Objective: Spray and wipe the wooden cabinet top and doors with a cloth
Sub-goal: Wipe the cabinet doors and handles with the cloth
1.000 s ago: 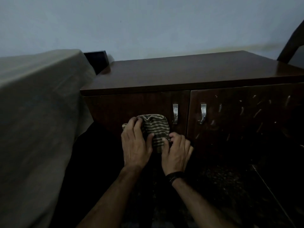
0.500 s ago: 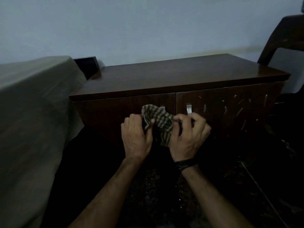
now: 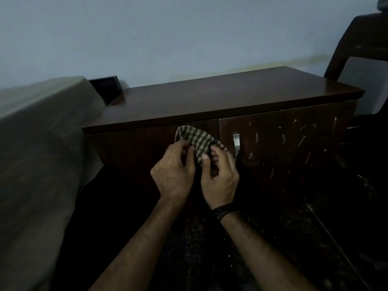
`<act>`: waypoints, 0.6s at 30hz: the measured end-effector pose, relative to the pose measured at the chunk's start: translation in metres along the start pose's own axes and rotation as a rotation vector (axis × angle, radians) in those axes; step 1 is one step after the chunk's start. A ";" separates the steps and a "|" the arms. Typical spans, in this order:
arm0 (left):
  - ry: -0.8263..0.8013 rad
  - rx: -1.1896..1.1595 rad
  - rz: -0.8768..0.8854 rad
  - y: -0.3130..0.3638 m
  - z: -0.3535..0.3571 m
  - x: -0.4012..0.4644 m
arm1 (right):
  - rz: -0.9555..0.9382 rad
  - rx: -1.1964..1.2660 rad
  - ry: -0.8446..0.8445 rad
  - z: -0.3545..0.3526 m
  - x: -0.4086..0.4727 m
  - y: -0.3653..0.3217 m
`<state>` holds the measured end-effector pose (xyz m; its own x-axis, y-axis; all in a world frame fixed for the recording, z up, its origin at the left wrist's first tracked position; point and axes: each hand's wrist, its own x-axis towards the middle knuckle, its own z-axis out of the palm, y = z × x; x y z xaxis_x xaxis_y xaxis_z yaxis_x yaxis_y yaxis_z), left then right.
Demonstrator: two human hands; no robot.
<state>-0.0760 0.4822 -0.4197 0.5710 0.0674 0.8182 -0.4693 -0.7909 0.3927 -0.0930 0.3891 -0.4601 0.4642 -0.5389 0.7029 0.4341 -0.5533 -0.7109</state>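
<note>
Two hands meet at the centre of the frame, both pinching one checked cloth (image 3: 198, 143) in front of the wooden cabinet (image 3: 220, 101). My left hand (image 3: 173, 175) has thumb and fingers closed on the cloth's left edge; my right hand (image 3: 220, 178), a dark band at its wrist, grips the right edge with curled fingers. I hold the cloth bunched just before the upper part of the left door (image 3: 136, 148), close to the seam between the doors; whether it touches the wood I cannot tell. A metal handle (image 3: 236, 141) shows just right of the cloth, on the right door (image 3: 283, 148), which carries pale streaks and droplets across the middle right of the frame, probably spray awaiting a wipe. The cabinet top runs bare across the middle of the frame. A grey cover (image 3: 37, 154) fills the left side, and a dark chair (image 3: 361, 45) stands at upper right. I judge that I am refolding the cloth between strokes. Next, I would press a fresh face flat on the streaked right door and sweep across it, working around the handle.
</note>
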 end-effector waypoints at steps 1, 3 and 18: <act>-0.014 -0.006 0.006 0.001 0.001 -0.001 | -0.004 -0.003 0.010 0.001 -0.001 -0.001; -0.016 -0.006 0.028 0.005 0.000 0.000 | -0.009 0.000 0.035 0.002 0.004 -0.004; -0.171 -0.331 -0.229 0.003 0.005 -0.001 | 0.126 0.136 0.031 -0.003 0.017 -0.007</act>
<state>-0.0745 0.4764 -0.4214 0.7756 0.0951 0.6240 -0.4922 -0.5277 0.6923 -0.0908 0.3817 -0.4432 0.4983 -0.6189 0.6072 0.4753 -0.3907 -0.7883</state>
